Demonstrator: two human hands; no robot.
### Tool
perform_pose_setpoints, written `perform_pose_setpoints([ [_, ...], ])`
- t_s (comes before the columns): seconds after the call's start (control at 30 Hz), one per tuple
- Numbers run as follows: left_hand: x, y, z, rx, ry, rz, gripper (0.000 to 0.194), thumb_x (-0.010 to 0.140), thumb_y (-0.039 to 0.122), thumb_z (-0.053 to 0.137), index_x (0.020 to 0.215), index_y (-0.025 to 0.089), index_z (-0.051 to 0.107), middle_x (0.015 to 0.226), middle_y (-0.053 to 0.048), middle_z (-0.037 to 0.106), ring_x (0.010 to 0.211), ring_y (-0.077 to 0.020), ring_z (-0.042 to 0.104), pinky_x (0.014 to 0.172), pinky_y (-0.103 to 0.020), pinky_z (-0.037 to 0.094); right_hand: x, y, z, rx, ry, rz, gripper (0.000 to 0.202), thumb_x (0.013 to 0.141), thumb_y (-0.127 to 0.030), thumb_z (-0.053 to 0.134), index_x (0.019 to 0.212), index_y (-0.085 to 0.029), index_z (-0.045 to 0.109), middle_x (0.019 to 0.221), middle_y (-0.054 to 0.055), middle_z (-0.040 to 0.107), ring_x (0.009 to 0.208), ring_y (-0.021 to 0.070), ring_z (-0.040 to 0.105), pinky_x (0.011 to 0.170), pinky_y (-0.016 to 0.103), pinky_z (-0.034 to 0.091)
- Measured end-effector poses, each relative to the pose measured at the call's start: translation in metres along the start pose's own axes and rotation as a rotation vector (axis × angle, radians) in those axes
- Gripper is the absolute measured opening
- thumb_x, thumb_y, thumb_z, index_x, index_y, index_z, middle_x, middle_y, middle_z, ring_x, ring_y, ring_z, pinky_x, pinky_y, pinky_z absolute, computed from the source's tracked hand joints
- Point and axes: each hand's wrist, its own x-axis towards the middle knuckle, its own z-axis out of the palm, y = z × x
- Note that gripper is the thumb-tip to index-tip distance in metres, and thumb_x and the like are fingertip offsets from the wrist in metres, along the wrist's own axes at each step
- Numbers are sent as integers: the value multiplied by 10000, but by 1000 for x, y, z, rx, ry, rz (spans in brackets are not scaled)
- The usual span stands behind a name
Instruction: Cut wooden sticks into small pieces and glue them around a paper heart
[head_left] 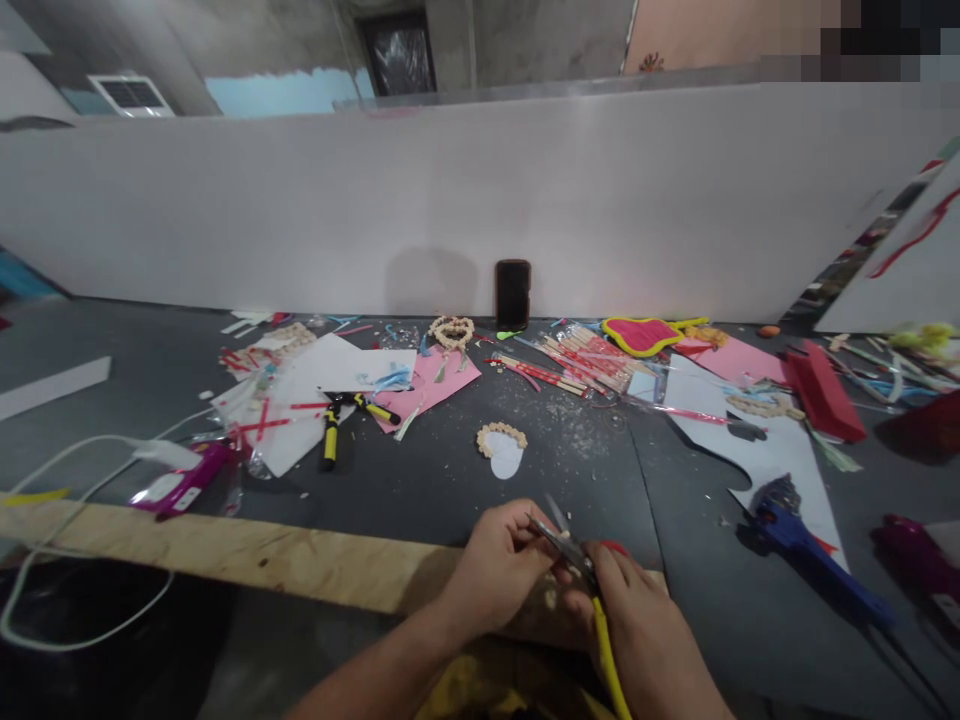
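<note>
Over the near edge of the table (420,495), a yellow-handled cutting tool (605,640) is clamped in the right hand's (641,610) grip; whether anything is held by the left hand (499,560) cannot be told. Beyond, a paper heart (506,458) is flanked by a black-and-yellow hand tool (330,440) and a blue glue gun (814,560).

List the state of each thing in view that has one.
Yellow-handled tool: in the right hand, metal tips apart.
Left hand: fingers bent near those tips; grip unclear.
White heart: flat, tan trim along its upper edge only.
Phone: upright, screen dark.
Pliers: lying, handles spread.
Pink piece: lying, edged in yellow.
Blue tool: lying, cord attached.
</note>
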Motion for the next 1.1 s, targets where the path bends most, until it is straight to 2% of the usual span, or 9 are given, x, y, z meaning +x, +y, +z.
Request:
perform_pose_setpoints([
  [0.13, 4, -6, -1, 90, 33, 65, 106, 735, 232, 600, 714, 138, 558, 625, -21, 622, 591, -141, 610, 580, -233, 453, 1, 2, 2, 57, -70, 16, 179, 891, -298, 416, 979, -181, 520, 823, 86, 674, 714, 209, 657, 585, 286, 488],
  [0.23, 7, -8, -1, 127, 52, 83, 112, 751, 241, 585, 722, 135, 564, 648, -29, 625, 618, -145, 605, 605, -241, 458, 2, 4, 2, 64, -103, 19, 221, 909, -312, 388, 1027, -172, 512, 848, 94, 677, 725, 203, 661, 598, 284, 497],
  [0.43, 5, -4, -4, 232, 66, 164, 111, 771, 251, 571, 756, 142, 587, 680, -31, 656, 649, -140, 608, 603, -218, 439, 4, 2, -6, -45, -24, -6, 306, 916, -368, 366, 1117, -163, 472, 931, 120, 660, 851, 238, 648, 646, 330, 520],
  [0.57, 5, -1, -6, 41, -2, 14, 73, 686, 199, 607, 701, 155, 551, 568, 7, 630, 543, -117, 586, 547, -201, 416, 6, -2, -13, -86, 1, -53, 476, 848, -518, 446, 1160, -158, 448, 963, 132, 638, 900, 287, 617, 661, 389, 523],
  [0.67, 6, 1, -9, -81, -129, -120, 131, 605, 163, 642, 679, 151, 535, 510, 24, 610, 475, -93, 556, 502, -174, 374, 5, -3, -14, -100, 9, -85, 584, 787, -582, 505, 1175, -149, 439, 972, 141, 626, 920, 306, 601, 672, 405, 519],
  [0.73, 6, 2, -10, -125, -218, -188, 152, 591, 159, 647, 691, 150, 533, 505, 20, 616, 460, -92, 555, 487, -170, 370, 3, -2, -12, -108, 25, -93, 551, 804, -549, 505, 1178, -151, 437, 971, 143, 626, 913, 302, 603, 665, 393, 517],
  [0.8, 7, 3, -10, -142, -243, -230, 152, 597, 166, 636, 705, 155, 531, 502, 16, 621, 439, -93, 546, 471, -175, 378, 0, -1, -8, -107, 36, -87, 453, 846, -470, 480, 1164, -150, 442, 942, 135, 634, 880, 285, 614, 661, 376, 514],
  [0.97, 11, 1, -3, -63, -85, -102, 84, 629, 148, 596, 676, 155, 526, 507, 23, 601, 461, -92, 553, 473, -173, 390, 0, 3, 1, -32, -64, -13, 201, 878, -234, 422, 1055, -153, 470, 854, 99, 655, 774, 234, 641, 635, 329, 490],
  [1.1, 11, -4, 3, 70, -3, 54, 27, 707, 144, 559, 693, 152, 538, 567, 17, 594, 527, -105, 591, 522, -191, 433, 3, 4, 1, 25, -154, 46, 126, 874, -247, 442, 973, -183, 489, 827, 78, 665, 743, 223, 652, 599, 299, 465],
])
